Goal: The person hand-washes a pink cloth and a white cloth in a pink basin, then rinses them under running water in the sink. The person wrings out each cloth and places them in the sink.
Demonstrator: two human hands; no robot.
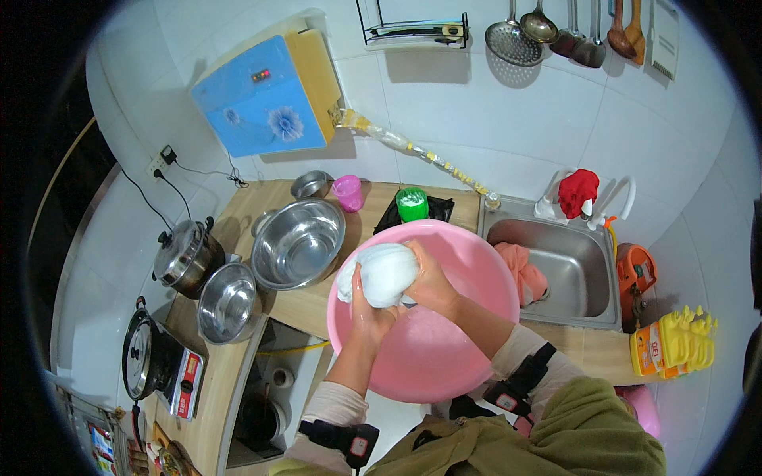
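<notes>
A bunched-up wet white cloth (pixel 388 275) is held between both of my hands over a large pink plastic basin (pixel 464 351). My left hand (pixel 368 309) grips it from the near left side, thumb pointing up. From the right, my right hand (pixel 430 278) is wrapped around the cloth's other end. Both hands glisten with water. The basin sits on the wooden counter's edge, in front of my body. Part of the basin's inside is hidden by the cloth and my forearms.
Right of the basin, a steel sink (pixel 571 268) holds a salmon-coloured cloth (pixel 519 271). A red cloth (pixel 578 193) hangs by the faucet (pixel 616 202). Steel bowls (pixel 299 244), a pink cup (pixel 348 193) and a lidded pot (pixel 186 259) stand left. Yellow detergent bottles (pixel 675 345) stand far right.
</notes>
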